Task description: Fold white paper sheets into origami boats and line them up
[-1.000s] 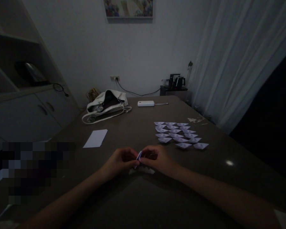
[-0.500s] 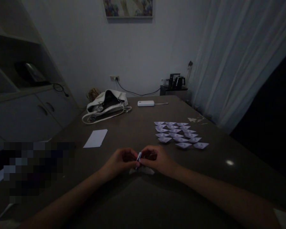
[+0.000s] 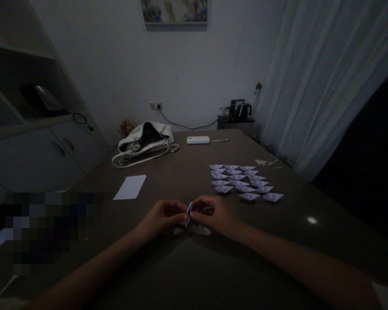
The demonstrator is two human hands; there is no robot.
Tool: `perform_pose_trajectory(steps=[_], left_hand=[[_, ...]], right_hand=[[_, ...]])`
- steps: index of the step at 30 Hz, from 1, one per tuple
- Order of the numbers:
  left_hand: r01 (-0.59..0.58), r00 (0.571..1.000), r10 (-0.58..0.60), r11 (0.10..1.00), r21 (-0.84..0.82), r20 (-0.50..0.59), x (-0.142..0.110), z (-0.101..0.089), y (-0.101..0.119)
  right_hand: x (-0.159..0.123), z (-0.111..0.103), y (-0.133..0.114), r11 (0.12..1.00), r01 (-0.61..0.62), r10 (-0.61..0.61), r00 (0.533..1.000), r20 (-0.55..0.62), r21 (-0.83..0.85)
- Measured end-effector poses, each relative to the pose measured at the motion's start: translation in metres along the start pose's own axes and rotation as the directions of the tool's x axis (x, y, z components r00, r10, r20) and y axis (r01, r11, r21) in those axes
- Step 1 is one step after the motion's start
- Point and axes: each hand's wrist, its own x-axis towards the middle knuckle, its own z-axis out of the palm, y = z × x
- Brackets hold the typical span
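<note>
A small piece of folded white paper (image 3: 189, 214) is held upright, slightly tilted, between my two hands just above the table. My left hand (image 3: 163, 218) pinches it from the left with thumb and fingers. From the right, my right hand (image 3: 214, 215) grips the same paper, its thumb near the left one. The paper's exact folded shape is partly hidden by the fingers. Beyond my right hand, several folded paper boats (image 3: 244, 188) stand in rows. To the far left of my left hand lies a stack of white paper sheets (image 3: 130, 187).
The dark table (image 3: 194, 267) reflects the hands and a spot of light. At its far side are a white handbag (image 3: 145, 142) and a white power bank (image 3: 198, 140) with a short cable. Black kettles (image 3: 242, 111) stand on a small cabinet behind, beside a pale curtain (image 3: 291, 77).
The folded paper has turned a little and now shows a narrow, more upright edge between the fingertips. Both hands keep nearly the same place; the boats and sheets have not moved.
</note>
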Motion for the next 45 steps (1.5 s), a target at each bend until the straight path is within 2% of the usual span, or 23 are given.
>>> perform_pose_trajectory(steps=[17,23,32,39,45], left_hand=[[-0.006,1.000,0.006,1.000,0.019,-0.016,-0.0007,0.0009,-0.0015],[-0.041,0.999,0.041,0.999,0.031,0.001,-0.0003,0.0001,-0.0036],[-0.040,0.999,0.040,0.998,0.042,0.005,-0.0006,-0.0003,-0.0032],[-0.039,0.997,0.038,0.999,0.012,0.060,0.0001,-0.0009,-0.0063],[-0.055,0.991,0.055,0.998,-0.003,0.123,-0.0026,0.0010,-0.0007]], right_hand=[[0.0010,0.0015,0.0002,1.000,0.000,0.000,1.000,0.004,0.010],[0.0009,0.0009,0.0013,1.000,0.018,-0.019,1.000,0.012,0.021],[0.0003,0.0017,0.0009,0.999,-0.015,0.014,1.000,0.020,0.045],[0.0006,0.0004,-0.0006,0.998,-0.016,0.012,0.998,0.062,0.057],[0.0006,-0.0017,-0.0015,0.985,-0.038,0.013,0.990,0.144,0.171]])
